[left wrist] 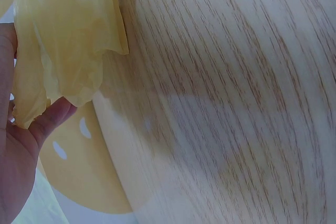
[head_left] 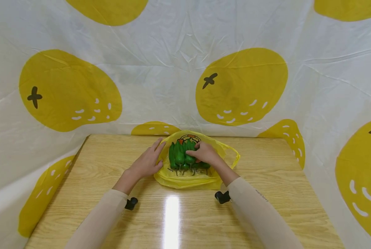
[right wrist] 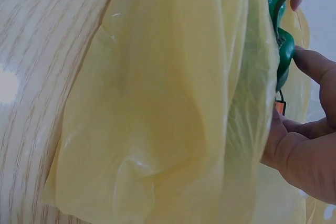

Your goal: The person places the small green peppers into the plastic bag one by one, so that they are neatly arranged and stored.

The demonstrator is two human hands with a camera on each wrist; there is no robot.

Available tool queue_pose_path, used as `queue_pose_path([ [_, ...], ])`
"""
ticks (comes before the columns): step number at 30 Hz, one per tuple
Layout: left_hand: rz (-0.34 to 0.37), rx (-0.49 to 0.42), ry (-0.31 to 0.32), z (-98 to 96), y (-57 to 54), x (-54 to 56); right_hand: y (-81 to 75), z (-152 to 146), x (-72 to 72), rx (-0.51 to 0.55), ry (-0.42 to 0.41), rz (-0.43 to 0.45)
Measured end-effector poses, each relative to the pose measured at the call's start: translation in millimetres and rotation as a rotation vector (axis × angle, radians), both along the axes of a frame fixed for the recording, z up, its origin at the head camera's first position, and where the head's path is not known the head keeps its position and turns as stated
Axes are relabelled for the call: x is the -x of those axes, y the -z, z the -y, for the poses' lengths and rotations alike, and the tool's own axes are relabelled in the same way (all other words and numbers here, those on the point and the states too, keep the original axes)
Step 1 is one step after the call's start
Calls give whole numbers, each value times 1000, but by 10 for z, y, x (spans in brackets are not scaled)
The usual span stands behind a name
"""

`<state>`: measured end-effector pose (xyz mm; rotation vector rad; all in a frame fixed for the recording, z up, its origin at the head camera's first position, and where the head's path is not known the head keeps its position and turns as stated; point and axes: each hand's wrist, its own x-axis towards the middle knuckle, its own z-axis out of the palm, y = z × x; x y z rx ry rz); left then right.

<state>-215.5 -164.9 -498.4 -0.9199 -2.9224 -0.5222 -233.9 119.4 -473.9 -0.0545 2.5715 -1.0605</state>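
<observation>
A yellow plastic bag (head_left: 185, 182) lies on the table with its mouth spread wide. Several green peppers (head_left: 179, 156) with thin stems sit side by side inside it. At the bag's left rim is my left hand (head_left: 145, 163), its fingers extended and thumb spread, touching the plastic; the left wrist view shows the thumb against the bag's (left wrist: 68, 35) edge. My right hand (head_left: 205, 153) reaches into the bag and holds a green pepper (right wrist: 285, 51) between thumb and fingers. The bag's side hides much of that pepper in the right wrist view.
The wooden table (head_left: 260, 214) carries the bag near its back edge. A white cloth with yellow fruit prints (head_left: 241, 86) hangs behind and at both sides. One bag handle (head_left: 236, 155) loops out to the right. Dark wrist-camera mounts (head_left: 222, 197) sit below both wrists.
</observation>
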Motion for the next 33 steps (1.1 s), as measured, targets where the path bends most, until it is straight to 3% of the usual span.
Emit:
queue_pose_path([
  [9, 2, -10, -1, 8, -22, 4, -84, -92, -54, 110, 27, 51],
  [16, 6, 4, -32, 5, -62, -25, -145, -261, -163, 232, -23, 18],
  [20, -26, 19, -58, 10, -96, -71, -223, -381, -255, 307, -34, -11],
  [29, -67, -31, -125, 38, -411, -231, -443, -703, -373, 509, -14, -125],
  [33, -91, -59, -137, 49, -528, -302, -521, -854, -427, 534, -4, -193],
])
